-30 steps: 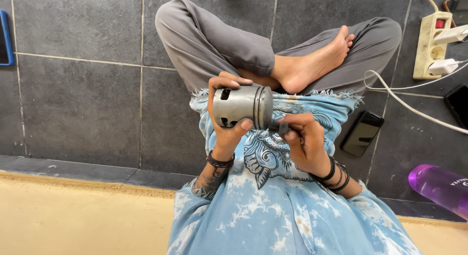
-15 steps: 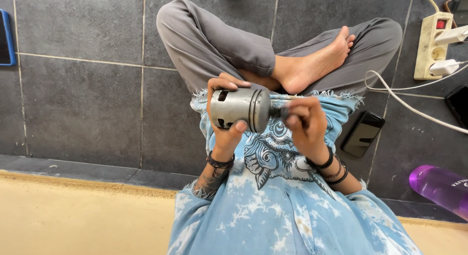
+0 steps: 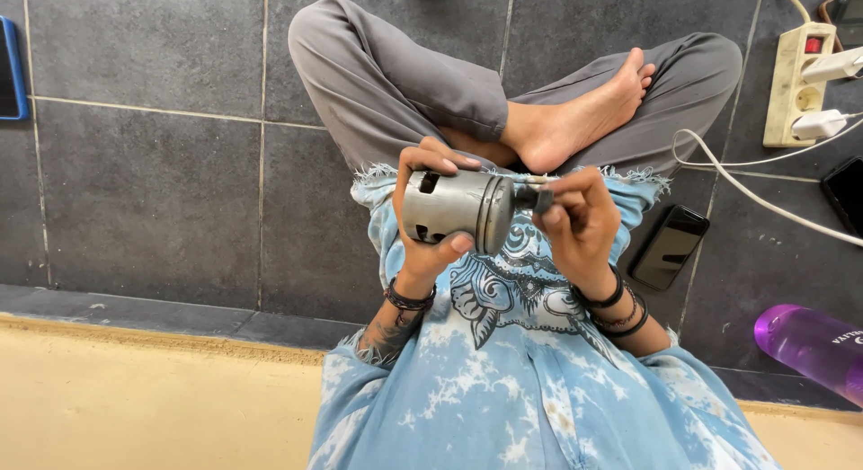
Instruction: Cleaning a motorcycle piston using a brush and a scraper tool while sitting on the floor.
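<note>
I sit cross-legged on a dark tiled floor. My left hand [image 3: 430,220] grips a grey metal piston [image 3: 458,209], held sideways over my lap with its crown facing right. My right hand [image 3: 580,220] pinches a small dark tool or part [image 3: 532,197] against the piston's crown. What that small piece is, I cannot tell. Both wrists wear dark bands.
A black phone [image 3: 667,245] lies on the floor by my right knee. A white power strip [image 3: 796,84] with plugs and a white cable [image 3: 764,205] sits at far right. A purple bottle [image 3: 814,349] lies at the right; a blue-edged device [image 3: 11,70] lies at the far left.
My right hand has risen from below the piston to its crown, bringing the small dark piece against it. The piston has stayed almost in the same place.
</note>
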